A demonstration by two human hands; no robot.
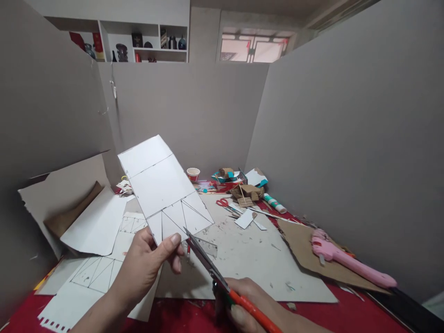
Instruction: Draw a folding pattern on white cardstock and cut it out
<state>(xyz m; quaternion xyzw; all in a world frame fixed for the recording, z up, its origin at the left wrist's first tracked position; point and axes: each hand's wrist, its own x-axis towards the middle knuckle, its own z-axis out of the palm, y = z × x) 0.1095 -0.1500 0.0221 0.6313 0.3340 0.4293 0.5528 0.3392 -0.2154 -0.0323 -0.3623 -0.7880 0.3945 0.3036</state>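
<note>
Head view shows the left hand [147,261] pinching the lower edge of a white card [163,187] marked with pencil lines, lifting it tilted above the bench [249,263]. Low at the frame's edge, the right hand [249,307] grips orange-handled scissors [211,266], whose blade tips meet the card's bottom edge. A pink glue gun [347,261] lies on brown cardboard [312,254] to the right, well apart.

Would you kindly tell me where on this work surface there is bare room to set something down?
The clearest patch is the grey board, between the scissors in the right hand and the brown cardboard under the pink glue gun, with only small scraps. The back by the paper cup is crowded; drawn white sheets cover the left.
</note>
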